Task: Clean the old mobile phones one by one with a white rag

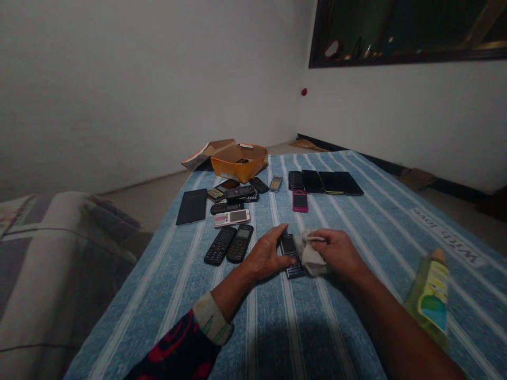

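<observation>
Just below the middle of the frame, on the blue striped bedspread (356,221), a small black keypad phone (291,256) lies flat between the two hands. At its left edge the left hand (267,256) pins it, with fingers curled over the side and thumb stretched toward the screen end, so that hand is grasping the phone. At its right edge the right hand (336,250) is clenched around a crumpled white cloth (311,256), which presses against the phone's right side and partly covers it. By the look of it the phone is light, stiff and hard-shelled, with a smooth face that could slide on the fabric, so the long side edges seem the safest place to grip, leaving screen and keys free. The cloth is soft and limp and bunches wherever it is pinched. To the left of the hands lie two more black phones (229,244); further up sit a white and pink phone (232,217), a dark tablet (192,206), a magenta phone (300,200), a row of dark smartphones (325,182) and an orange cardboard box (238,161). At lower right a yellow-green bottle (430,295) lies tilted on the spread.
</observation>
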Available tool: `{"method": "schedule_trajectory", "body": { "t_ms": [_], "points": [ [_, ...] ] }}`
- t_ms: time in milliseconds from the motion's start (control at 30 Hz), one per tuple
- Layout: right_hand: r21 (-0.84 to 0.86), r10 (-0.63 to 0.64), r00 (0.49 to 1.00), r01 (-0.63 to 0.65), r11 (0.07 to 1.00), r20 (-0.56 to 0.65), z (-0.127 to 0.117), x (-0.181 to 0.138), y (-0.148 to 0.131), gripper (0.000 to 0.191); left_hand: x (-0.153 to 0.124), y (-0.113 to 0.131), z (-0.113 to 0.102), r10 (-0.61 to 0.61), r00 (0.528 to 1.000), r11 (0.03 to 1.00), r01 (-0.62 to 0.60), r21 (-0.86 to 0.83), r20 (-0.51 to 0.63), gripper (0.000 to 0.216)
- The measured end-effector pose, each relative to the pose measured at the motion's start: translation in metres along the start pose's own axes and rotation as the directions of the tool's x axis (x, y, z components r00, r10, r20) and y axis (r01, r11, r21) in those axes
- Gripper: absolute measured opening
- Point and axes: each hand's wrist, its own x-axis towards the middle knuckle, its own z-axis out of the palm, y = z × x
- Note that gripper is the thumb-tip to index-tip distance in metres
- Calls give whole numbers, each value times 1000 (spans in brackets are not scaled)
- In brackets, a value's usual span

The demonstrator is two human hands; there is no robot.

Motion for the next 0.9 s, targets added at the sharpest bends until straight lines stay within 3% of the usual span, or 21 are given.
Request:
{"method": "schedule_trajectory", "body": {
  "t_ms": [100,167,400,600,767,900],
  "points": [
    [129,13,959,25,991,-285,-14,7,0,26,-7,9,1,-74,997,992,75,102,-11,99],
    [140,-5,917,67,988,-400,-16,9,2,28,-12,14,4,-105,994,982,102,160,14,111],
    [47,-100,919,128,991,-382,-1,6,8,26,-14,8,10,-19,997,982,5,187,75,122],
    [-5,-175,831,203,979,-528,-10,10,9,27,-9,-4,-3,16,993,1000,-18,9,114,115],
    [-225,-467,781,409,884,-415,3,5,11,24,-9,-5,-5,13,991,984,12,-179,135,114],
    [-350,-674,725,600,720,-144,28,-5,15,37,-8,-2,1,32,996,978,-13,-209,87,117]
  ]
}}
